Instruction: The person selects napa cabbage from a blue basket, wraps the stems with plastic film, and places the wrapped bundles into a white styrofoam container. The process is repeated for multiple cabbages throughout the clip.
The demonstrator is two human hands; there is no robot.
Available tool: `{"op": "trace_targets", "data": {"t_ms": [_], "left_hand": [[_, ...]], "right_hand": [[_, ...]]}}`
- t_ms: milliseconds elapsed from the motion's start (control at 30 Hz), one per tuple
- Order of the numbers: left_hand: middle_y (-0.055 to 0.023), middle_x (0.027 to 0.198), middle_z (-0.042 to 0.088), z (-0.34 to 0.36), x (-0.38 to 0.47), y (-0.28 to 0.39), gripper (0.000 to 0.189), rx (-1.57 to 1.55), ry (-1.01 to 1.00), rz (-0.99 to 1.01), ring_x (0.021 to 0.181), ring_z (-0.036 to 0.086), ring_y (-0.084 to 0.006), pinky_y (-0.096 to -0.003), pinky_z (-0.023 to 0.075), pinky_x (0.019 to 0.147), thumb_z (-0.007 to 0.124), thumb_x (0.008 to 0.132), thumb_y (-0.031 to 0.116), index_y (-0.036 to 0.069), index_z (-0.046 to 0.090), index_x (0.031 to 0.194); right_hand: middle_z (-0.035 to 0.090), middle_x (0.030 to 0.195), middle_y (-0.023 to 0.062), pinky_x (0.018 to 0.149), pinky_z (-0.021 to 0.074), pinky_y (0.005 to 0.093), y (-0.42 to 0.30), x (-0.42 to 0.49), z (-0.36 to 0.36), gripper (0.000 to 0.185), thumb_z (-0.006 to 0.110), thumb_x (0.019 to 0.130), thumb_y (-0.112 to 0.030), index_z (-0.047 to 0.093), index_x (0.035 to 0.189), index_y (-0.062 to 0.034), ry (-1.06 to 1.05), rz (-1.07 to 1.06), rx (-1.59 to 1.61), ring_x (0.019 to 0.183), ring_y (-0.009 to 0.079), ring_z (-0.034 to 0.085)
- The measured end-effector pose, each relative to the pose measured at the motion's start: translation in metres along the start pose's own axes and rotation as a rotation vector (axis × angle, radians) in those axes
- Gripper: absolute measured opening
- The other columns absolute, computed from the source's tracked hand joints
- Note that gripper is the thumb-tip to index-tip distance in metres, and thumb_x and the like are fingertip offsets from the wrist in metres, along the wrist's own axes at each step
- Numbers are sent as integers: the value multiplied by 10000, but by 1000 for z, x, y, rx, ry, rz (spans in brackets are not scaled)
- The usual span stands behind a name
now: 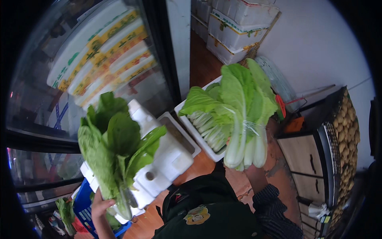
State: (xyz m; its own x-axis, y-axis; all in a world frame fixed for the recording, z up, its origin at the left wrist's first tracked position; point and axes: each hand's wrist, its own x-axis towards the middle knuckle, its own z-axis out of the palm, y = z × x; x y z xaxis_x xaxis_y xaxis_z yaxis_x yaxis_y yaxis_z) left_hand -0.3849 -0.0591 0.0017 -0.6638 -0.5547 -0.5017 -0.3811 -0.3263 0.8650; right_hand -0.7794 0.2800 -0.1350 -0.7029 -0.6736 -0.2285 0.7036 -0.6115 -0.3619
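Observation:
In my left hand [101, 207] is a dark-leaved bunch of leafy greens [112, 149], gripped near its pale stem end, leaves pointing away from me. My right hand [255, 176] holds a paler green bunch of long-leaved greens [243, 116] with thick white stalks, bound by a clear band. That bunch hides most of my right fingers. Behind it stands a white foam box [200, 140] with more white-stalked greens [207, 127] in it. Beneath the left bunch is an upturned white foam piece [167, 167].
A blue crate [82, 206] and another leafy bunch [65, 213] are at lower left. Glass doors [29, 98] line the left. Foam boxes [229, 35] are stacked at the back. A drawer cabinet [301, 152] stands right, beside many potatoes [344, 140].

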Motion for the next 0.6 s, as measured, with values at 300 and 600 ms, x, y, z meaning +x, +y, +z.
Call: {"op": "trace_targets", "data": {"t_ms": [300, 600], "left_hand": [[-164, 1198, 553, 339, 214, 24, 578, -604, -447, -197, 1081, 570, -245, -382, 458, 938, 590, 869, 341, 4, 409, 1302], [-177, 1146, 537, 588, 383, -33, 763, -529, -110, -40, 1000, 557, -233, -336, 443, 898, 728, 781, 359, -82, 340, 1269]], "right_hand": [[517, 1250, 158, 960, 436, 463, -242, 23, -60, 757, 543, 781, -566, 421, 1307, -35, 108, -271, -77, 1111, 308, 535], [501, 1267, 158, 965, 431, 467, -303, -18, -150, 799, 569, 758, -577, 400, 1323, -39, 334, -379, -68, 1121, 311, 526]]}}
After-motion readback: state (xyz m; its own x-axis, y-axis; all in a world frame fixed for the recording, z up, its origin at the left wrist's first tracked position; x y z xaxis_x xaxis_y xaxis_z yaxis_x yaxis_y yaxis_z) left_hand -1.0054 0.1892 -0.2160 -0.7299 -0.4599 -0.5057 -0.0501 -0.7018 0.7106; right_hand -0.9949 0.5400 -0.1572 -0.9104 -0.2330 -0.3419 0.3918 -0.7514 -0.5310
